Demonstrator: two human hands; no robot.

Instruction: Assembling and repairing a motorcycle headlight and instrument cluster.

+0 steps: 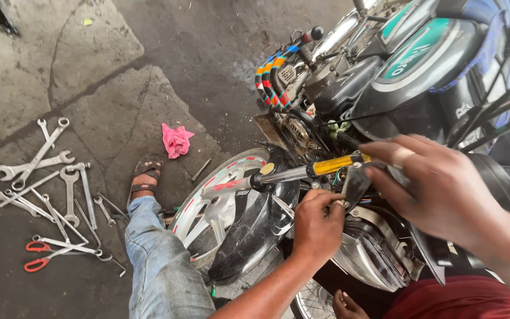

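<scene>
At centre, the headlight bracket [355, 180] is gripped by the left hand [317, 224], fingers closed; the right hand [438, 183], curled, touches it. The headlight [373, 254] hangs loose at five o'clock, spanners [48, 177] unused at nine.

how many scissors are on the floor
1. The red-handled scissors lie on the concrete at lower left, just below the spread of spanners. More could be hidden under the tools.

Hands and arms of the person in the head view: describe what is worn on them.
Both forearms are bare, with no sleeves and no gloves. The right hand wears a pale, wide ring on one finger. The left hand shows no clear ring or watch; a small glint by one fingertip is too small to tell apart. Lower down are blue jeans.
</scene>
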